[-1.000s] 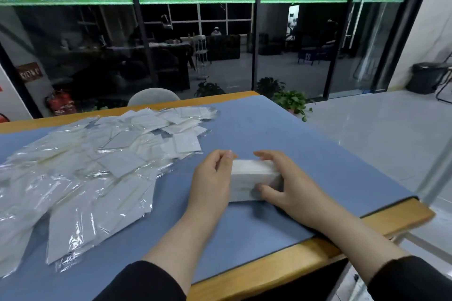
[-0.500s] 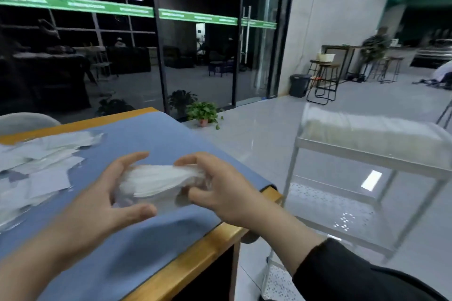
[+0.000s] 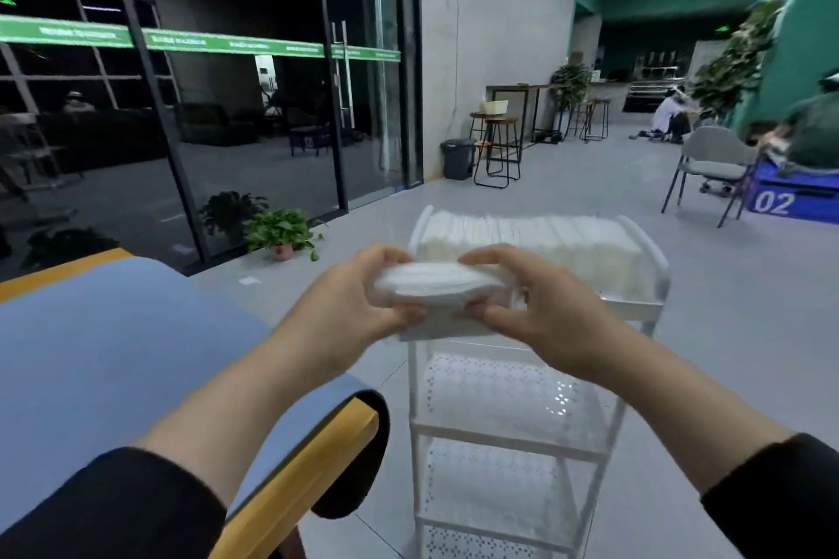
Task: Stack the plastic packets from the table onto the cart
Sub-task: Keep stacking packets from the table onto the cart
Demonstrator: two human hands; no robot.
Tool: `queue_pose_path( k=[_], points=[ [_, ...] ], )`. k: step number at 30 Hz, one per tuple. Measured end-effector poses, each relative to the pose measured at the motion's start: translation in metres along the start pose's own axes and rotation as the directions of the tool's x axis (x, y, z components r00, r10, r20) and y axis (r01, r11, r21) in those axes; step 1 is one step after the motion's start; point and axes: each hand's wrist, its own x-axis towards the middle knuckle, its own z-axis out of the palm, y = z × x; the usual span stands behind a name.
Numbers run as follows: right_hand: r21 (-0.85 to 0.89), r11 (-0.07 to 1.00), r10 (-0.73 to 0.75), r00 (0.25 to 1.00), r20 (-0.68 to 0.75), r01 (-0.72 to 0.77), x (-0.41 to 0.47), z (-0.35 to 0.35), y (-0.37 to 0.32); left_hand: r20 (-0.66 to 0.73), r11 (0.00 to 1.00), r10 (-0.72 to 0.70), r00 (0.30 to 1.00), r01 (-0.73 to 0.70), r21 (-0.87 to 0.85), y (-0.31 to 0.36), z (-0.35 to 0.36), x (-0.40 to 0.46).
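Near left: counter [image 3: 290, 483] with a yellow wooden edge, its top covered by a blue mat [image 3: 113, 359] whose right corner is rounded. Right of it, on the grey tiled floor [image 3: 726, 331]: a white cart [image 3: 653, 313] with three perforated shelves in view. The top shelf carries a row of white packets [image 3: 567, 245] standing side by side, filling it from the left rail to the right. Far left on the floor: a potted plant [image 3: 281, 234].

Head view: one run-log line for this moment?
phase: carry | left hand: grips packet stack | right hand: grips stack | over cart front edge, unreleased
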Motion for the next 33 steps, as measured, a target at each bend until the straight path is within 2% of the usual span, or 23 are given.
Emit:
queue_pose_path(
  k=[4, 9, 14, 17, 21, 26, 29, 33],
  points=[
    [-0.113, 0.992, 0.047, 0.997, -0.053, -0.053, 0.036, -0.038, 0.029, 0.043, 0.975, 0.098, 0.994, -0.104, 0.195, 0.017, 0.015, 0.069],
    [-0.123, 0.985, 0.114, 0.99, -0.088, -0.124, 0.073, -0.042, 0.065, 0.143, 0.916, 0.096, 0.985, -0.143, 0.375, 0.018, 0.031, 0.124],
    [-0.105, 0.984, 0.139, 0.988, -0.072, -0.146, 0.081, -0.026, 0.084, 0.212, 0.845, 0.109, 0.971, -0.202, 0.495, 0.0, 0.039, 0.139],
    [-0.138, 0.982, 0.122, 0.99, -0.076, -0.132, 0.078, -0.014, 0.087, 0.234, 0.832, 0.12, 0.965, -0.227, 0.507, -0.012, 0.039, 0.139],
    [-0.274, 0.96, 0.041, 0.996, -0.074, -0.06, 0.075, -0.003, 0.089, 0.24, 0.826, 0.18, 0.954, -0.279, 0.49, -0.023, 0.038, 0.134],
    [-0.557, 0.829, -0.039, 0.999, 0.023, 0.045, 0.068, 0.004, 0.095, 0.232, 0.718, 0.213, 0.949, -0.313, 0.622, -0.034, 0.043, 0.134],
    [-0.58, 0.81, -0.149, 0.987, -0.053, 0.091, 0.06, 0.004, 0.1, 0.22, 0.717, 0.25, 0.943, -0.333, 0.613, -0.037, 0.043, 0.131],
    [-0.638, 0.756, -0.319, 0.933, -0.164, 0.147, 0.053, 0.008, 0.111, 0.204, 0.689, 0.294, 0.934, -0.355, 0.632, -0.043, 0.045, 0.118]
  ],
)
